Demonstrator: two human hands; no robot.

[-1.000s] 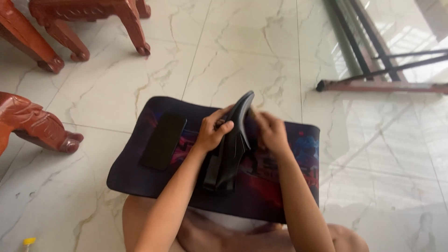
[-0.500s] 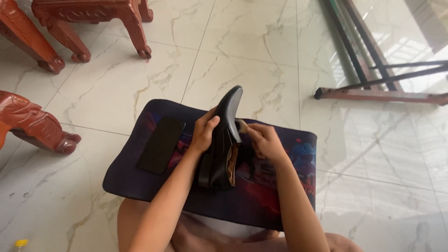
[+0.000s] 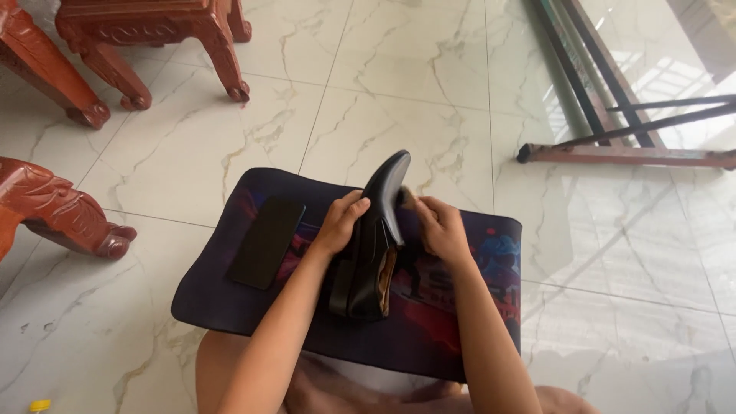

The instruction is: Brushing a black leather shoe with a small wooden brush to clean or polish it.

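1. Nearest the camera: the person sits on the floor with bare knees [image 3: 253,376] under the near edge of a dark printed mat [image 3: 460,322].
2. The left hand [image 3: 341,226] is closed around the side of a black leather shoe [image 3: 376,245], thumb toward the toe. The shoe stands heel-down on the mat, toe tilted up and away.
3. The right hand [image 3: 437,226] presses against the shoe's upper near the toe. Something pale shows at the fingertips; whether it is a cloth cannot be told.
4. For good work on the upper, the left grip should stay firm and the heel braced on the mat, so that right-hand pressure does not twist the shoe.
5. A flat black phone [image 3: 266,241] lies on the mat, left of the shoe and apart from it.
6. Beyond: marble floor tiles [image 3: 399,84], carved red wooden furniture legs [image 3: 153,38] at the far left, and a metal frame [image 3: 629,153] at the far right.
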